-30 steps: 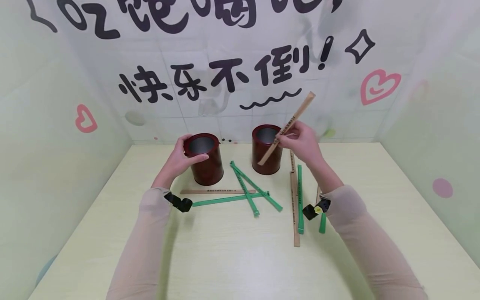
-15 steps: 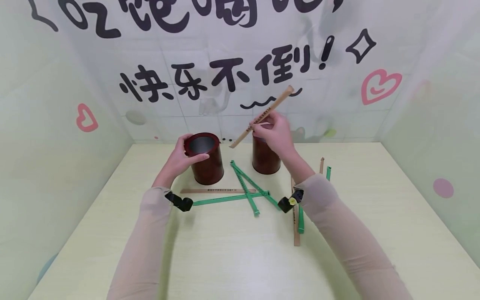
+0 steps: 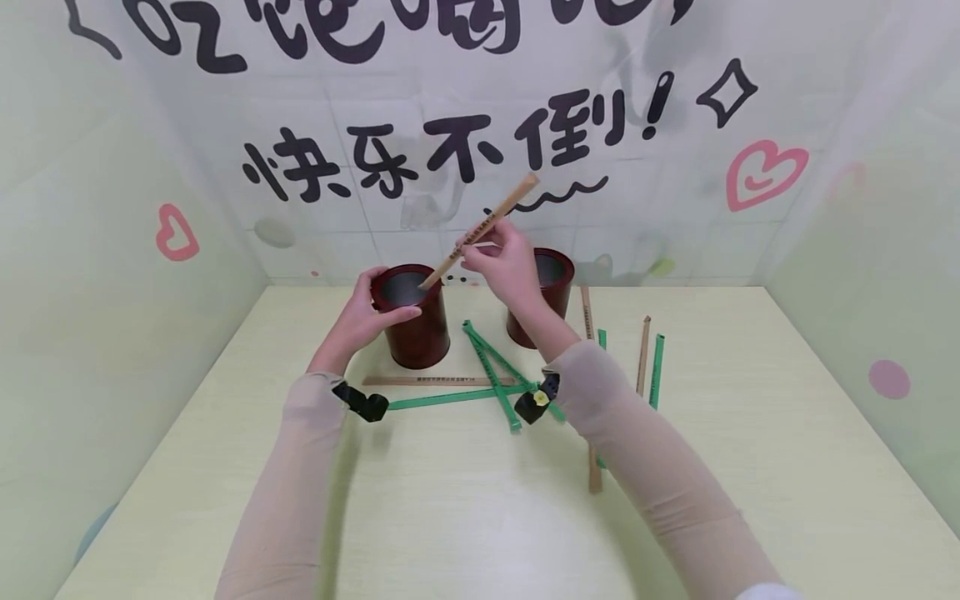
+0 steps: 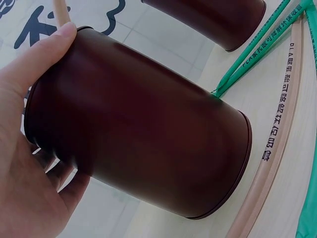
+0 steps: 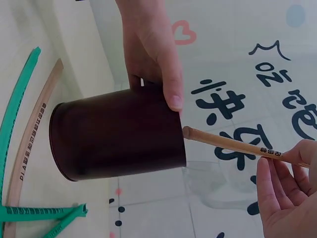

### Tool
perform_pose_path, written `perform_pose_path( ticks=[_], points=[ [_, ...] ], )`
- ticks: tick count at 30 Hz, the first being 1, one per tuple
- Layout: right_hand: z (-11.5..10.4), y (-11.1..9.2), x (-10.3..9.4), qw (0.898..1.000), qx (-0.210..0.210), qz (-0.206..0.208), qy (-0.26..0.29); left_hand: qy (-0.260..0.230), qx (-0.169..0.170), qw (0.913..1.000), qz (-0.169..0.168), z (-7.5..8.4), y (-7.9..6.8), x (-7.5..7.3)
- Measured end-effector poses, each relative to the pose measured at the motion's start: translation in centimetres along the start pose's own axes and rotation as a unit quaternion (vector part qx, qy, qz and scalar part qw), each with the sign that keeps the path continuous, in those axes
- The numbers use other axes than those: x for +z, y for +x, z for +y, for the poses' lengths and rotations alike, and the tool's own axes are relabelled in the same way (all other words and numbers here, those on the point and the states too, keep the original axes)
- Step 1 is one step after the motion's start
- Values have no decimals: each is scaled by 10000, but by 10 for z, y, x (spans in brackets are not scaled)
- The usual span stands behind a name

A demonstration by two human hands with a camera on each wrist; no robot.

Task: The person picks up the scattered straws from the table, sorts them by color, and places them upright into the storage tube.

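My left hand (image 3: 356,323) grips the upper part of a dark red cylindrical canister (image 3: 418,340), thumb on its near side at the rim. The canister stands upright on the table, its dark mouth facing up. My right hand (image 3: 501,265) pinches a brown paper-wrapped straw (image 3: 513,197) near its middle, tilted up to the right. Its lower end overlaps the mouth's right side in the head view. From the right wrist, the straw's end (image 5: 189,133) appears right at the rim. Curled fingers (image 4: 74,186) of the left hand show below the canister in the left wrist view.
A second dark red canister (image 3: 559,300) stands behind my right wrist. In front lie a brown straw (image 3: 442,381) and several green wrapped straws (image 3: 442,400), some crossing. More brown straws (image 3: 642,358) and green straws (image 3: 657,371) lie right, partly under my forearm. A printed wall rises behind.
My right hand has carried the brown straw leftward from the right canister to the left canister's mouth. The left hand keeps its grip in place.
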State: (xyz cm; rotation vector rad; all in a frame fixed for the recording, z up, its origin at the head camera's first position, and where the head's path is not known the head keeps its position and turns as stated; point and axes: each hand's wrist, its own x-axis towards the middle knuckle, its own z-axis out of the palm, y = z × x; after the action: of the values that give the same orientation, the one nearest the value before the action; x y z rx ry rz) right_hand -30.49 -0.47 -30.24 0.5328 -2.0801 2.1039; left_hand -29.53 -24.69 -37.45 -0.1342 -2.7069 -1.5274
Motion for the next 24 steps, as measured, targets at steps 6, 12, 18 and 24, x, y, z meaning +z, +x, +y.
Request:
perform_pose_path(
  ticks=[6, 12, 18, 24],
  points=[
    [7, 2, 13, 9992, 17, -141, -376, -75, 73, 9999, -17, -2, 2, 0],
    [13, 1, 21, 9984, 68, -314, -465, -150, 66, 9998, -73, -2, 3, 0],
    [13, -5, 16, 9961, 29, -435, -763, -95, 95, 9999, -23, -3, 3, 1],
    [13, -9, 2, 9936, 30, -523, -1003, -100, 88, 9999, -53, -3, 2, 1]
  ],
)
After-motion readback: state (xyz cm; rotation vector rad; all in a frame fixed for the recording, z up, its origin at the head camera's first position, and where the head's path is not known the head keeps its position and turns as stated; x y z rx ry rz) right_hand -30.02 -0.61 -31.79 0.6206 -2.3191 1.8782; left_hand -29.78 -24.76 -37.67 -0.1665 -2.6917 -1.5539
